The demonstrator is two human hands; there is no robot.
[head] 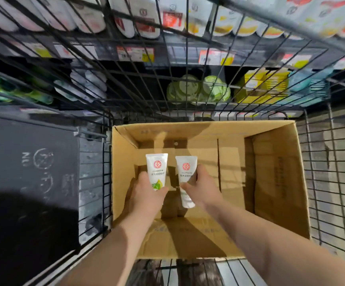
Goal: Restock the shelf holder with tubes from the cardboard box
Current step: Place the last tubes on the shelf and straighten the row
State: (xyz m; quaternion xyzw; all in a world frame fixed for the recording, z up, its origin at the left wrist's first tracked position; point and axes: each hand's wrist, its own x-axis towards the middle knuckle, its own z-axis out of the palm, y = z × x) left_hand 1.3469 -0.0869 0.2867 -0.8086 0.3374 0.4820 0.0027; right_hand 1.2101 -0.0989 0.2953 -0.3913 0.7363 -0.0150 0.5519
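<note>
Gripping two white tubes, one per hand: left hand [146,193] tube [157,172], right hand [200,188] tube [186,178].

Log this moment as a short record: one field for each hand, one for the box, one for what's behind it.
left hand: grips left tube, white with a round red logo, flat end up
right hand: grips right tube, same white kind, cap end down
cardboard box: open on top, below both hands, sitting in wire cart
shelves: beyond the cart, stocked with packaged goods
shelf holder: cannot tell which it is
</note>
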